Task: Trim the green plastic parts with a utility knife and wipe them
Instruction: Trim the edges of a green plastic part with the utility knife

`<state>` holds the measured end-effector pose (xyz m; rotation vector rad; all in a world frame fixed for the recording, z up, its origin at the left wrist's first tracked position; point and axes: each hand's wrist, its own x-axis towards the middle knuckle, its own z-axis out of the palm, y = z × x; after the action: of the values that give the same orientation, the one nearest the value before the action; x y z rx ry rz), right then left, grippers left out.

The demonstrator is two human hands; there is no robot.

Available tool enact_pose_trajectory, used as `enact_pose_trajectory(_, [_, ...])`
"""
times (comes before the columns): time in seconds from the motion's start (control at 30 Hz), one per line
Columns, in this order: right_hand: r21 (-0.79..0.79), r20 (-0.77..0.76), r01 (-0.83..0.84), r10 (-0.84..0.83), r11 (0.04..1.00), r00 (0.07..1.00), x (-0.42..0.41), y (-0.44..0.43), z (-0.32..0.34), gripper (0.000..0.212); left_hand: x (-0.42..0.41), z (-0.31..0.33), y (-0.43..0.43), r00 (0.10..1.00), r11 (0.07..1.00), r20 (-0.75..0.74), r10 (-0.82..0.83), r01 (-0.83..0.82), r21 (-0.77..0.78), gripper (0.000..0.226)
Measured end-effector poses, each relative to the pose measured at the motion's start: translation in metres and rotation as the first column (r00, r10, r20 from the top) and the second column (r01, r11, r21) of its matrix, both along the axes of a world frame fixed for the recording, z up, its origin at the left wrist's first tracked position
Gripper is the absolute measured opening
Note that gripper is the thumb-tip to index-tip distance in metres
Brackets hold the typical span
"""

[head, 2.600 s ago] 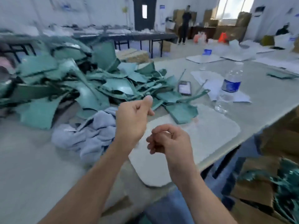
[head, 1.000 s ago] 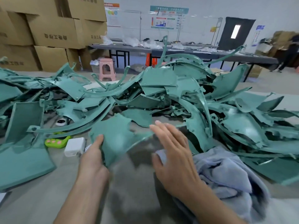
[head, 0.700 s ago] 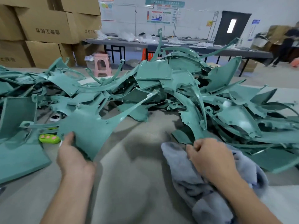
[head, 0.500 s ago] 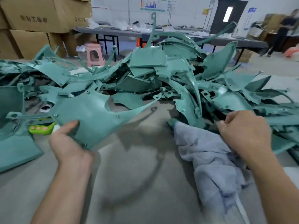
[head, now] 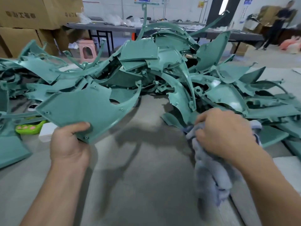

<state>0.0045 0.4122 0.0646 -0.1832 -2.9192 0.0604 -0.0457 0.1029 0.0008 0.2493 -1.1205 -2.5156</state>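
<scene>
Here, green parts [head: 171,66] litter the grey table [head: 146,185].

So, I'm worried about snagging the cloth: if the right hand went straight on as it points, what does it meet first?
Probably the curved green part lying nearest, just beyond the right hand and its cloth; depth is unclear.

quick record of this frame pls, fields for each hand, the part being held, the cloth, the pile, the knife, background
left hand: grips the near corner of the green panel
green panel: held above the table, broad face toward the camera
right hand: clutches the cloth
cloth: grey-blue, bunched, hanging below the hand
pile of green parts: heaped across the far side of the table
utility knife: not in view
background: cardboard boxes, pink stool
</scene>
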Motion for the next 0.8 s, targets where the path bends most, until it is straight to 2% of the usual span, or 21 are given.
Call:
enact_pose_trajectory(0.07, [0.068,-0.112,0.229,-0.22,0.971,0.969,0.002,0.023,0.011,0.026,-0.002,0.0,0.003,1.0,0.997,-0.018,0.017,-0.018,-0.077,0.054])
enact_pose_trajectory(0.13, [0.198,-0.073,0.303,-0.294,0.932,0.953,0.004,0.03,0.01,0.017,-0.003,-0.001,0.007,0.999,0.982,-0.025,0.042,-0.046,-0.182,0.049])
enact_pose_trajectory(0.17, [0.253,-0.031,0.246,-0.247,0.936,0.969,0.005,0.027,0.006,0.015,-0.002,-0.002,0.011,0.998,0.971,-0.038,0.043,-0.05,-0.232,0.047])
enact_pose_trajectory(0.23, [0.235,-0.025,0.009,-0.003,0.972,1.0,0.005,0.01,-0.004,0.024,0.002,-0.002,0.017,0.996,0.948,-0.088,0.009,-0.037,-0.315,0.041])
enact_pose_trajectory(0.27, [0.152,-0.085,-0.095,0.109,0.984,0.99,0.007,-0.003,-0.006,0.028,0.005,-0.001,0.019,0.994,0.926,-0.106,-0.006,-0.035,-0.376,0.042])
enact_pose_trajectory(0.33, [0.019,-0.171,-0.244,0.243,0.97,0.955,0.013,-0.024,-0.011,0.011,0.008,-0.001,0.023,0.995,0.858,-0.099,-0.004,-0.047,-0.511,0.049])
enact_pose_trajectory(0.4, [0.053,-0.075,-0.239,0.242,0.97,0.967,0.017,-0.032,-0.017,0.026,0.01,-0.001,0.024,0.997,0.808,-0.069,0.022,-0.058,-0.586,0.053])
enact_pose_trajectory(0.47, [0.138,0.016,-0.174,0.174,0.975,0.985,0.016,-0.02,-0.021,0.029,0.011,0.0,0.024,0.998,0.757,-0.033,0.059,-0.066,-0.65,0.064])
enact_pose_trajectory(0.57, [0.16,0.005,0.045,-0.046,0.986,0.999,0.008,0.02,-0.011,0.021,0.014,-0.001,0.023,0.994,0.625,-0.032,0.105,-0.091,-0.775,0.069])
enact_pose_trajectory(0.67, [0.141,0.057,0.295,-0.305,0.945,0.95,0.013,0.055,0.003,0.027,0.02,-0.003,0.025,0.99,0.46,-0.1,0.104,-0.137,-0.877,0.068])
enact_pose_trajectory(0.73, [0.13,0.142,0.305,-0.322,0.944,0.936,0.019,0.061,0.006,0.018,0.023,-0.007,0.026,0.985,0.349,-0.163,0.058,-0.173,-0.921,0.068])
enact_pose_trajectory(0.8, [-0.015,0.1,0.172,-0.17,0.985,0.98,0.023,0.054,0.004,0.008,0.024,-0.012,0.028,0.976,0.213,-0.219,-0.003,-0.214,-0.953,0.061])
